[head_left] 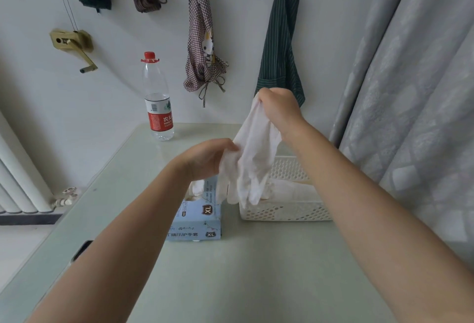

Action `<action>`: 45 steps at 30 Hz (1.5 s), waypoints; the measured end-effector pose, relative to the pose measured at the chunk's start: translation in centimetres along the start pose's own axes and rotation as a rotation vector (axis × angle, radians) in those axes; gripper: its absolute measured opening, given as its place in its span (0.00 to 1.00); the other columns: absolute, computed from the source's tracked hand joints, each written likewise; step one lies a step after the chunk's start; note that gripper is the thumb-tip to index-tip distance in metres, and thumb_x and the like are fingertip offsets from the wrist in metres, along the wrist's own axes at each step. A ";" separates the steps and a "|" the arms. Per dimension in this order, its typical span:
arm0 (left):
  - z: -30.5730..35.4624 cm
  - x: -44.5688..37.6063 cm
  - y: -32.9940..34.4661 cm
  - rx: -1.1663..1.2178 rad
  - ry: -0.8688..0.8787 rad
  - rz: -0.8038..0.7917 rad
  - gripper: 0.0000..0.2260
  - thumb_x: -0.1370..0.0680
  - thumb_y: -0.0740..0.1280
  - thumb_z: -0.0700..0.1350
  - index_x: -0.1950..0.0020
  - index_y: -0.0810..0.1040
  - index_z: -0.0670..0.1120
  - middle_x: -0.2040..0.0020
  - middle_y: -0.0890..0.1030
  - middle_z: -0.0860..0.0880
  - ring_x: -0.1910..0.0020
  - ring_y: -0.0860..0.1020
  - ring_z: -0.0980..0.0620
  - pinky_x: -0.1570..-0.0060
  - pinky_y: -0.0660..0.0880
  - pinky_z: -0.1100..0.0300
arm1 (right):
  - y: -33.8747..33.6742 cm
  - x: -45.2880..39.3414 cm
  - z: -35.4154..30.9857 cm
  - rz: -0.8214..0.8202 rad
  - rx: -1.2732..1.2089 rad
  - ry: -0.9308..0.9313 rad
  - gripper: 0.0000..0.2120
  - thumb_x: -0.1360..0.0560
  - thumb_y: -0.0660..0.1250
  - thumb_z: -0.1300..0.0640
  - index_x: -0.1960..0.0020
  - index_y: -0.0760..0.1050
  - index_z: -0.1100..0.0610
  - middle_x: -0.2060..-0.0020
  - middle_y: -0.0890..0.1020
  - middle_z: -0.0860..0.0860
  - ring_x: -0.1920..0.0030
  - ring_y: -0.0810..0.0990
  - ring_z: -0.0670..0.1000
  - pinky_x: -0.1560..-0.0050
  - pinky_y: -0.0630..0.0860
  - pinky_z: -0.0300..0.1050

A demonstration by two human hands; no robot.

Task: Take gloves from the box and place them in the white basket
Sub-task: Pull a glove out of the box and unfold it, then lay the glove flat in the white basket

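A light blue glove box (pixel 197 220) marked XL lies on the table, with a white glove poking out of its top opening. To its right stands the white perforated basket (pixel 287 213), and white gloves lie inside it. My right hand (pixel 278 109) is raised above the basket and grips the cuff end of a white glove (pixel 252 166) that hangs down over the basket's left rim. My left hand (pixel 207 158) is lower, over the box, and pinches the side of the same hanging white material.
A water bottle (pixel 157 101) with a red cap stands at the back of the pale green table (pixel 256 271). Aprons hang on the wall behind. A grey curtain (pixel 410 91) is close on the right, a radiator at the left, and a dark phone (pixel 82 249) lies at the table's left edge.
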State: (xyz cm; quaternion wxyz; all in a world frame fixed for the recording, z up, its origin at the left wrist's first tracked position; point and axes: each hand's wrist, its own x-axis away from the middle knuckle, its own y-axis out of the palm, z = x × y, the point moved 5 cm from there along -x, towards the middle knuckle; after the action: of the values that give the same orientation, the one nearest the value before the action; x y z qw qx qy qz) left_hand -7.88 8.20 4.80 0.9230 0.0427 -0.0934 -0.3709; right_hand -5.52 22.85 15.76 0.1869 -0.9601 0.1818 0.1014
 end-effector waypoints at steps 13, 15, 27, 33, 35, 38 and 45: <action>0.6 -6.3 -1.3 -0.710 -0.184 0.428 0.13 0.27 0.73 0.47 0.43 0.79 0.46 0.48 0.81 0.45 0.49 0.80 0.44 0.45 0.79 0.48 | -4.1 -2.0 14.3 -0.013 0.096 0.487 0.08 0.27 0.61 0.64 0.49 0.75 0.62 0.56 0.76 0.58 0.58 0.76 0.57 0.65 0.69 0.41; 0.0 -8.2 0.0 -0.732 -0.200 0.394 0.13 0.28 0.73 0.43 0.44 0.79 0.47 0.49 0.80 0.44 0.52 0.80 0.43 0.51 0.80 0.49 | -5.3 -1.6 16.9 -0.001 0.140 0.540 0.08 0.25 0.61 0.63 0.47 0.74 0.62 0.54 0.76 0.59 0.56 0.77 0.58 0.67 0.68 0.40; -5.6 -13.2 5.5 -1.523 -0.082 0.158 0.12 0.26 0.72 0.51 0.43 0.79 0.53 0.43 0.75 0.50 0.49 0.74 0.51 0.46 0.73 0.56 | -8.1 -0.4 22.8 -0.093 0.666 0.374 0.16 0.20 0.54 0.60 0.36 0.71 0.63 0.37 0.75 0.60 0.38 0.75 0.60 0.48 0.70 0.45; -7.7 -12.4 5.8 -1.649 -0.314 -0.035 0.28 0.28 0.76 0.49 0.31 0.72 0.50 0.33 0.73 0.47 0.37 0.73 0.47 0.40 0.70 0.56 | -8.4 0.1 21.1 -0.036 0.928 0.217 0.13 0.22 0.57 0.67 0.40 0.71 0.63 0.42 0.77 0.58 0.43 0.77 0.60 0.53 0.70 0.46; -7.4 -11.8 5.7 -1.714 -0.360 -0.047 0.30 0.28 0.75 0.44 0.28 0.69 0.49 0.31 0.71 0.46 0.35 0.72 0.46 0.41 0.70 0.58 | -8.4 0.4 19.9 -0.013 1.078 0.146 0.13 0.24 0.59 0.69 0.40 0.71 0.62 0.42 0.77 0.58 0.43 0.78 0.58 0.54 0.71 0.47; -6.0 -11.1 5.7 -1.732 -0.326 -0.012 0.28 0.27 0.73 0.41 0.28 0.69 0.50 0.32 0.72 0.47 0.36 0.73 0.47 0.46 0.71 0.59 | -7.9 0.4 18.5 0.006 1.170 0.091 0.14 0.24 0.62 0.68 0.39 0.71 0.61 0.43 0.76 0.58 0.44 0.78 0.58 0.57 0.69 0.46; 0.2 -6.1 0.8 -1.445 0.040 0.584 0.07 0.24 0.65 0.45 0.51 0.80 0.55 0.50 0.81 0.52 0.56 0.77 0.50 0.60 0.73 0.59 | -1.5 0.5 12.9 -0.055 1.027 -0.095 0.13 0.26 0.61 0.70 0.43 0.71 0.61 0.48 0.75 0.57 0.59 0.75 0.56 0.63 0.68 0.46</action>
State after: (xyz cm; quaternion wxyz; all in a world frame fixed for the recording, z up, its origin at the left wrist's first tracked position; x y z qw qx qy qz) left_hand -11.72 13.02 4.29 0.7836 -0.5889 0.1806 -0.0810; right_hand -6.14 29.10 4.36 0.6448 -0.7433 0.1742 0.0374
